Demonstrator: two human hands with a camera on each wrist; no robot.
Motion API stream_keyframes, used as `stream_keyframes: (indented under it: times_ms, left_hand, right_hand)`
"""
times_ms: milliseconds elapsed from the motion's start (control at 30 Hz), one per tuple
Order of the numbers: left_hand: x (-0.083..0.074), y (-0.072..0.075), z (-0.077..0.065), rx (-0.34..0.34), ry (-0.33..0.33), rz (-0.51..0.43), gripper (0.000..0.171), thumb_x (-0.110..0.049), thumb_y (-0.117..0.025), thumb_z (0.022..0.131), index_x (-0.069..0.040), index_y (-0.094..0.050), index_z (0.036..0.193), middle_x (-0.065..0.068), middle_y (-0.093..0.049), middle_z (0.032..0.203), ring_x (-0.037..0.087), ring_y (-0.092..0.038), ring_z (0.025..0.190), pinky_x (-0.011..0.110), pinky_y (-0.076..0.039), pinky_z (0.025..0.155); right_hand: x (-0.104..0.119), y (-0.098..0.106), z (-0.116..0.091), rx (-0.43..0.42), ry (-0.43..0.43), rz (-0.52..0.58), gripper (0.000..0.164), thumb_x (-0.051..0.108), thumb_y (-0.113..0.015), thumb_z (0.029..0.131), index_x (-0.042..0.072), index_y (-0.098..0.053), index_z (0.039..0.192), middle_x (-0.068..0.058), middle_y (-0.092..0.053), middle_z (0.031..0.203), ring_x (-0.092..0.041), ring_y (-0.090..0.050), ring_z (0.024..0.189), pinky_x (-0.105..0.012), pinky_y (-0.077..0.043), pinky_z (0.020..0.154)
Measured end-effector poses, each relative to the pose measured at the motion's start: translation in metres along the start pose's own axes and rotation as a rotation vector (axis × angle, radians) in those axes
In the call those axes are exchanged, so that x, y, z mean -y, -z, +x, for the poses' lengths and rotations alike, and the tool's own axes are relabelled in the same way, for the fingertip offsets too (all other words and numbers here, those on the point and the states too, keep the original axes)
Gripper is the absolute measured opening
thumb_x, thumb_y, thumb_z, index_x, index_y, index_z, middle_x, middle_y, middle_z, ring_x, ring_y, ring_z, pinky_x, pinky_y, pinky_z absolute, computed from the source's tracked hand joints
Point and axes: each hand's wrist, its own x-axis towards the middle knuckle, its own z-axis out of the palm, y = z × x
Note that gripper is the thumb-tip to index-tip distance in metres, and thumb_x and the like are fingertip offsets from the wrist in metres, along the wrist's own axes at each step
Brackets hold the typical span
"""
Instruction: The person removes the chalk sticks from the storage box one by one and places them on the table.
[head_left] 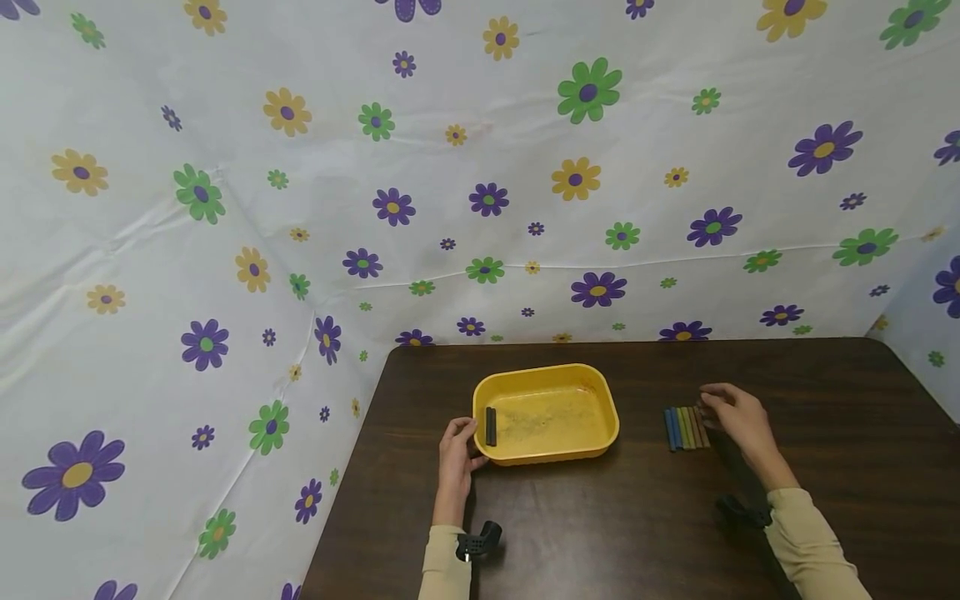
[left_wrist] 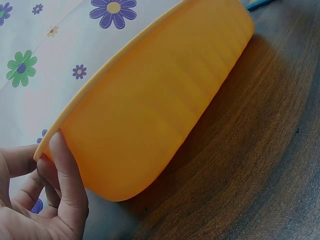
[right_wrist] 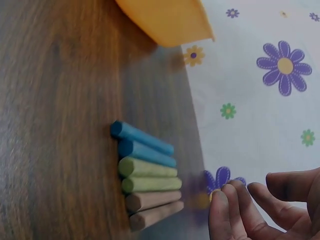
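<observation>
A shallow yellow plastic tray (head_left: pixel 555 417) stands on the table, with two dark chalk sticks (head_left: pixel 491 427) lying side by side at its left end. My left hand (head_left: pixel 453 462) holds the tray's left edge; in the left wrist view its thumb presses the outer wall under the rim (left_wrist: pixel 95 81), fingers behind. To the right of the tray lies a row of chalk sticks: two blue (right_wrist: pixel 147 152), two green (right_wrist: pixel 152 184) and two brown (right_wrist: pixel 156 214). My right hand (head_left: pixel 741 421) hovers at the row's right end, fingers loosely bent, thumb apart, nothing seen between them.
The dark brown wooden table (head_left: pixel 585 533) ends at a back edge close behind the tray. White cloth with printed flowers (head_left: pixel 450 167) hangs behind it and on the left side. Dark wrist cameras (head_left: pixel 478 542) are strapped at both sleeves.
</observation>
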Motion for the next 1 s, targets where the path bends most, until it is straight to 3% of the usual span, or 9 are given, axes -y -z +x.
stream_keyframes:
  times_ms: [233, 467, 700, 1000]
  left_hand:
    - [0.000, 0.001, -0.001, 0.000, -0.001, -0.004, 0.020, -0.025, -0.067, 0.102, -0.008, -0.061, 0.111, 0.009, -0.063, 0.093, 0.014, -0.061, 0.070, 0.029, -0.052, 0.057]
    - [0.002, 0.001, 0.000, 0.001, -0.008, 0.002, 0.017, -0.023, -0.067, 0.102, -0.009, -0.061, 0.108, 0.009, -0.062, 0.091, 0.014, -0.062, 0.069, 0.028, -0.053, 0.056]
    - [0.002, 0.002, 0.000, 0.005, -0.008, 0.001, 0.019, -0.024, -0.067, 0.102, -0.008, -0.061, 0.110, 0.009, -0.063, 0.093, 0.014, -0.062, 0.070, 0.028, -0.053, 0.056]
    - [0.002, 0.001, -0.001, 0.004, -0.008, 0.006, 0.018, -0.024, -0.066, 0.102, -0.008, -0.061, 0.110, 0.008, -0.062, 0.091, 0.013, -0.062, 0.069, 0.028, -0.053, 0.056]
  right_hand:
    - [0.010, -0.004, -0.002, 0.015, 0.028, 0.028, 0.047, 0.023, -0.046, 0.112, -0.015, -0.049, 0.139, -0.031, -0.066, 0.116, -0.002, -0.065, 0.082, -0.025, -0.059, 0.072]
    - [0.023, -0.010, -0.002, 0.025, 0.048, 0.049, 0.045, 0.023, -0.048, 0.111, -0.013, -0.051, 0.140, -0.018, -0.071, 0.109, -0.008, -0.068, 0.085, -0.028, -0.059, 0.074]
    - [0.039, -0.019, -0.005, 0.049, 0.077, 0.020, 0.045, 0.025, -0.047, 0.112, -0.010, -0.052, 0.140, -0.029, -0.067, 0.119, -0.012, -0.069, 0.092, -0.032, -0.058, 0.078]
    - [0.057, -0.046, -0.011, 0.080, 0.145, 0.008, 0.039, 0.021, -0.052, 0.110, -0.008, -0.056, 0.136, -0.029, -0.067, 0.117, -0.030, -0.071, 0.099, -0.031, -0.060, 0.079]
